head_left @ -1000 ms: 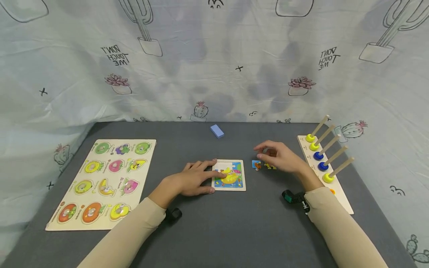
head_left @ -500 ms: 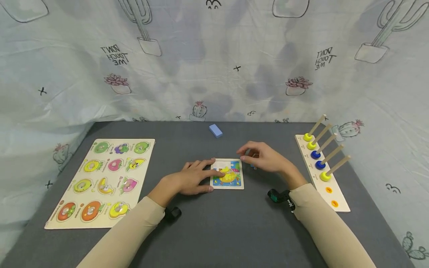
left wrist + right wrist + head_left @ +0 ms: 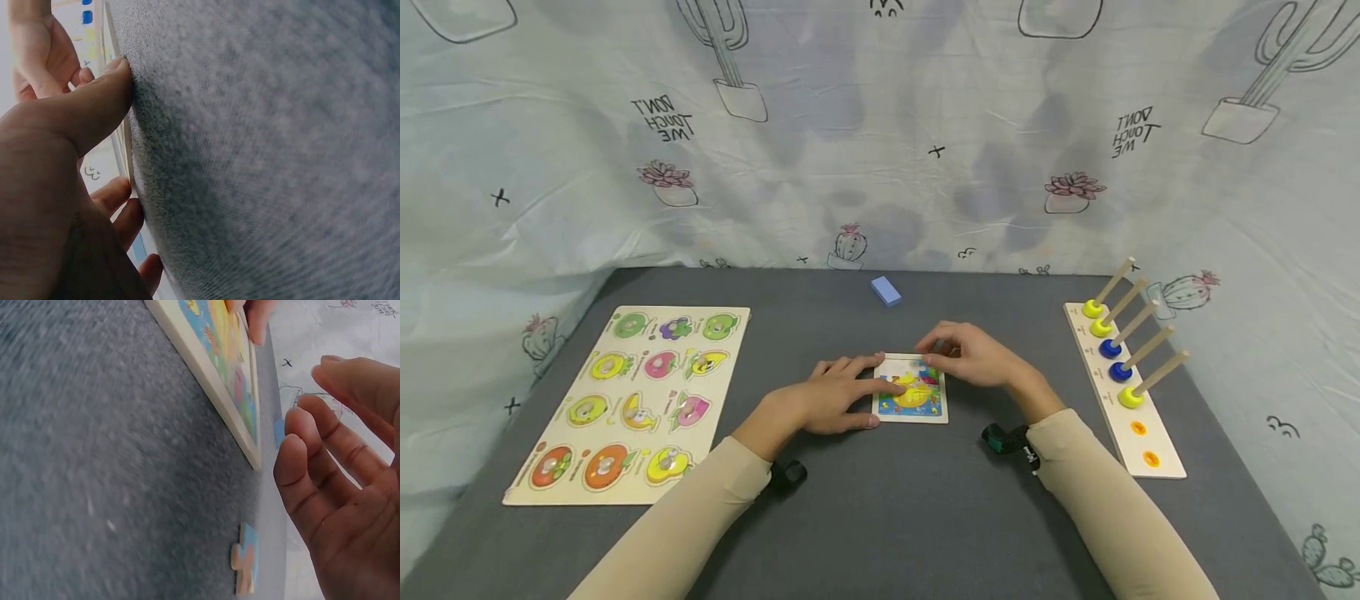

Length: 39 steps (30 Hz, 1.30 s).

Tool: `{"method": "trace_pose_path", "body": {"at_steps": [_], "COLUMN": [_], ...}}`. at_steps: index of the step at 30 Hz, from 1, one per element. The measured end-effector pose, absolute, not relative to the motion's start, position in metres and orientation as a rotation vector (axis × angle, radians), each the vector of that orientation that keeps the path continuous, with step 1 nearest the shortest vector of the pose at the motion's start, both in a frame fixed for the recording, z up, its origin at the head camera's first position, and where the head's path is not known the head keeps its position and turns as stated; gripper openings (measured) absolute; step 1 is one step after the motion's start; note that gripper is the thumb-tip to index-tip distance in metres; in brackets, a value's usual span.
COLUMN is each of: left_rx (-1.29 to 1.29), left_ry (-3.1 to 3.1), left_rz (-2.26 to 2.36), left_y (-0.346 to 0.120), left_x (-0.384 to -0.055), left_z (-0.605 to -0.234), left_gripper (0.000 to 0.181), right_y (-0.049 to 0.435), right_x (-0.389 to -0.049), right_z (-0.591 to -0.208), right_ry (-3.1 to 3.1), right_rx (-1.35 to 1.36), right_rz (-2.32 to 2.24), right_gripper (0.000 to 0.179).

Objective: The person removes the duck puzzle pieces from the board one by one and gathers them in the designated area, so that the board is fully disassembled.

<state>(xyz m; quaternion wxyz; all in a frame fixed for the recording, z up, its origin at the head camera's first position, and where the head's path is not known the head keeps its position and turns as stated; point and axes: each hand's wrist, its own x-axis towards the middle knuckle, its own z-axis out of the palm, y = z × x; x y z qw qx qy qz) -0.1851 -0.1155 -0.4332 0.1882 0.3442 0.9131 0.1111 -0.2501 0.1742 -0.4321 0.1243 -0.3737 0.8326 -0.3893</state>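
My left hand (image 3: 831, 402) lies over the left side of a small wooden jigsaw puzzle (image 3: 917, 420), its straight index finger resting on the yellow picture. In the left wrist view, the left thumb (image 3: 103, 94) touches the edge of a thin board. Over the puzzle's top right corner is my right hand (image 3: 976, 358), fingers loosely bent. The right wrist view shows a gap between its thumb and fingers, with nothing visible there. One loose blue and brown jigsaw piece (image 3: 249, 553) sits on the grey table beyond the puzzle's corner. The head view hides it.
A large fruit peg puzzle board (image 3: 587, 392) lies to the left. On the right stands a wooden counting board (image 3: 1123, 417) with upright pegs and yellow and blue rings. A small blue block (image 3: 886, 291) is near the back edge, before a patterned curtain (image 3: 820, 150).
My right hand has moved left from above the loose pieces to the puzzle's top right corner. The left hand has stayed in place on the puzzle.
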Motion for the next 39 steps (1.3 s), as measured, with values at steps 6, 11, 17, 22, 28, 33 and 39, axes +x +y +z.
{"method": "trace_pose_path", "body": {"at_steps": [6,11,17,22,28,33,39], "left_rx": [0.971,0.974,0.967,0.965,0.959,0.965,0.964], "left_ry": [2.568,2.573,2.564,2.563,2.56,2.564,2.558], "left_rz": [0.299,0.297,0.299,0.298,0.299,0.311,0.319], "left_y": [-0.1142,-0.1139,-0.1139,-0.1144,-0.1153,-0.1156,-0.1148], "left_x": [-0.1856,-0.1866,-0.1867,-0.1863,-0.1867,-0.1872,-0.1869], "left_z": [-0.4333,-0.4331,-0.4324,-0.4325,-0.4334,-0.4349,-0.433], "left_gripper": [0.058,0.058,0.058,0.058,0.058,0.058,0.058], "right_y": [0.1707,0.169,0.1681,0.1674,0.1663,0.1645,0.164], "right_x": [-0.2509,-0.2509,-0.2485,-0.2465,-0.2463,-0.2451,-0.2433], "right_z": [-0.4361,-0.4379,-0.4388,-0.439,-0.4389,-0.4371,-0.4357], "right_ry": [2.399,2.41,2.45,2.477,2.487,2.491,2.518], "right_rx": [-1.072,-1.08,-1.091,-1.078,-1.071,-1.11,-1.092], "right_rz": [-1.112,-1.067,-0.991,-0.942,-0.909,-0.869,-0.807], "right_gripper": [0.024,0.024,0.025,0.025,0.024,0.024,0.026]}}
